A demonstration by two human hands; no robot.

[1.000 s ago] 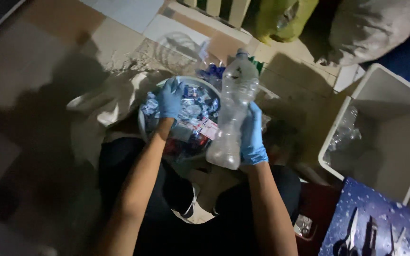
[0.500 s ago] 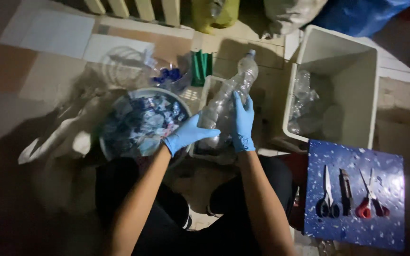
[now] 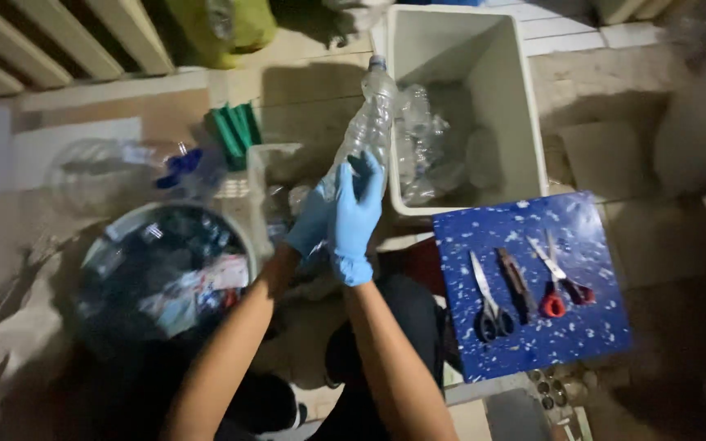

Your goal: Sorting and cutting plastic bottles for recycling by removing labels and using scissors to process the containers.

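I have both gloved hands closed on the clear plastic bottle, left hand low, right hand wrapping its base. Its long axis runs toward one o'clock, cap end over the white bin rim, nearer my right

Looks like a home sorting spot on a tiled floor, dimly lit, w/ a radiator along the wall. A white bin holds crushed clear plastic, a round tub is full of scraps. Scissors lie on a blue board, so prob. DIY recycling work.
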